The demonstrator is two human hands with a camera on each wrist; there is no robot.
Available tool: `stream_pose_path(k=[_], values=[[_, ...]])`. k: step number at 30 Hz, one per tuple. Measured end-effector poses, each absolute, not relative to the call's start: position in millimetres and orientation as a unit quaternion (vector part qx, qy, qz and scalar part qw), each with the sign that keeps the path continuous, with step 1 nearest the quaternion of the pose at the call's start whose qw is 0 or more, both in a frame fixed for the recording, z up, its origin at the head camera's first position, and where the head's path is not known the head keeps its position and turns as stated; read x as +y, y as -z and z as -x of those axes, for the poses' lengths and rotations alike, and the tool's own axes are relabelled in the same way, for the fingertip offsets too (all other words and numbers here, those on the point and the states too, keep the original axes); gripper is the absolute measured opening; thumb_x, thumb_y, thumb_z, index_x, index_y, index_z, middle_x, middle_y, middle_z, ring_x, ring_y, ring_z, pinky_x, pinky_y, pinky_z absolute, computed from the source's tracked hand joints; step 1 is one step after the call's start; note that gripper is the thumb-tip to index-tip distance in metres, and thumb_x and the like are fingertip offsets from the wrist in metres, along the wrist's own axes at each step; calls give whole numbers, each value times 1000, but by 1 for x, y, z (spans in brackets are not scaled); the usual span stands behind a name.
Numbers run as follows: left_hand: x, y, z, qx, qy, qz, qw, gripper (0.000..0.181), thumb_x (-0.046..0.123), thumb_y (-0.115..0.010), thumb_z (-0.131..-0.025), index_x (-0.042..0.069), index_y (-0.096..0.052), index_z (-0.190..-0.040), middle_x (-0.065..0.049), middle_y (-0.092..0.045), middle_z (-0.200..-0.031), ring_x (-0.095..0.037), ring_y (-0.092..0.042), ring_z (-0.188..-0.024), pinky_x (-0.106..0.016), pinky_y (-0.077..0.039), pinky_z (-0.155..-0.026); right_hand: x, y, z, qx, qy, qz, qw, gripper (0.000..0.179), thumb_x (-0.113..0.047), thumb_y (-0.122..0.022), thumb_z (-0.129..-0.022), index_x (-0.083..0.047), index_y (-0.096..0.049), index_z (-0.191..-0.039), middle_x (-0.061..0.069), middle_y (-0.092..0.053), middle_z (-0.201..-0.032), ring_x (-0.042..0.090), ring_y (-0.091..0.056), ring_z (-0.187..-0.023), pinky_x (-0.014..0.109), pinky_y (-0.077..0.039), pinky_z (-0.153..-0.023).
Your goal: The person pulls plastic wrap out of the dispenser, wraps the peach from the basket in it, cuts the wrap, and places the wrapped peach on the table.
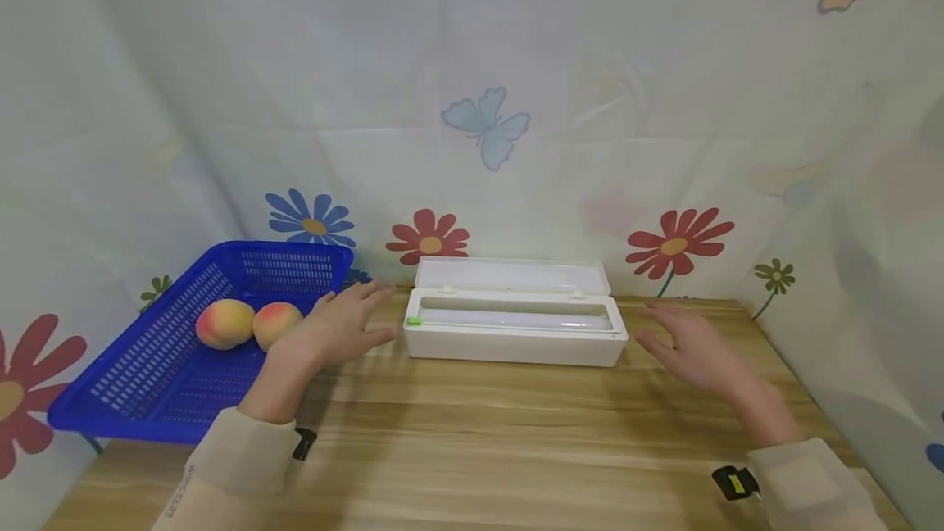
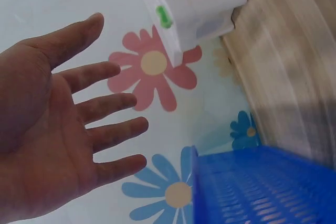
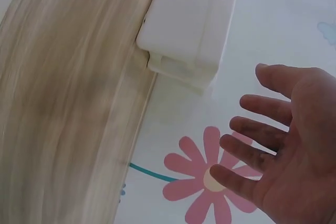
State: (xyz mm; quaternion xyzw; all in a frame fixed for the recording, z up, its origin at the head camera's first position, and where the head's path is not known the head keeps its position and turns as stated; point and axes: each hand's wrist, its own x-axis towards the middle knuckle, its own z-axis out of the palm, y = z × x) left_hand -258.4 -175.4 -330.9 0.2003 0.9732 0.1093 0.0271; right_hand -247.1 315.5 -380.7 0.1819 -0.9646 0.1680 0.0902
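Observation:
A long white box (image 1: 516, 348) stands at the back of the wooden table, its lid (image 1: 512, 275) raised toward the wall. Inside lies a pale roll (image 1: 509, 319), and a small green slider (image 1: 415, 320) sits at the box's left end. My left hand (image 1: 335, 330) hovers between the box and the blue basket, fingers spread and holding nothing. On the other side, my right hand (image 1: 693, 348) is held just off the box's right end, fingers extended, palm turned toward it. Both palms look bare in the wrist views.
A blue plastic basket (image 1: 165, 430) stands on the left with two peaches, a left one (image 1: 225, 324) and a right one (image 1: 276, 323) partly behind my left hand. A flower-printed cloth (image 1: 546, 187) hangs behind and beside the wooden table (image 1: 472, 441).

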Motion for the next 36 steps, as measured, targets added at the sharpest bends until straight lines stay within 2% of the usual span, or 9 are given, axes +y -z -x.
stream_pose_path(k=[6,12,18,22,30,36], values=[[-164,354,270,967,-107,-230,-19,55,31,-67,-101,3,-54,-147,-24,-47,-152,-44,-46,-137,-69,-37,-104,303,387,250,-955,-194,-183,129,41,-13,-75,-94,6,-65,-128,29,-63,-129,50,-56,-121,66,-43,-100],[-154,372,277,960,-119,-246,-53,47,25,-70,-99,2,-61,-139,-19,-55,-143,-38,-52,-132,-64,-44,-101,295,396,252,-948,-214,-181,148,40,-16,-80,-91,4,-69,-124,26,-65,-124,47,-57,-117,65,-44,-98],[-144,385,283,961,-146,-234,-31,43,22,-67,-102,3,-61,-140,-19,-53,-147,-40,-45,-137,-69,-35,-106,291,404,256,-940,-229,-197,156,36,-10,-79,-91,5,-69,-122,26,-62,-128,46,-53,-121,64,-43,-101],[-141,393,285,959,-158,-233,-22,45,22,-68,-101,5,-60,-142,-16,-47,-153,-40,-39,-143,-74,-27,-108,287,406,257,-938,-223,-218,150,39,-8,-77,-92,5,-66,-127,26,-62,-131,46,-54,-124,63,-43,-102],[-140,405,289,953,-140,-262,-49,45,21,-69,-100,7,-60,-142,-11,-48,-154,-34,-36,-146,-73,-29,-107,280,408,260,-935,-222,-237,143,42,-3,-74,-93,4,-62,-133,25,-62,-133,45,-56,-123,62,-44,-102],[-135,409,291,955,-133,-260,-54,39,21,-68,-101,9,-64,-138,-11,-59,-141,-30,-48,-137,-66,-34,-104,274,410,260,-941,-236,-207,125,39,-2,-73,-94,4,-64,-131,23,-66,-126,42,-61,-117,59,-49,-98]])
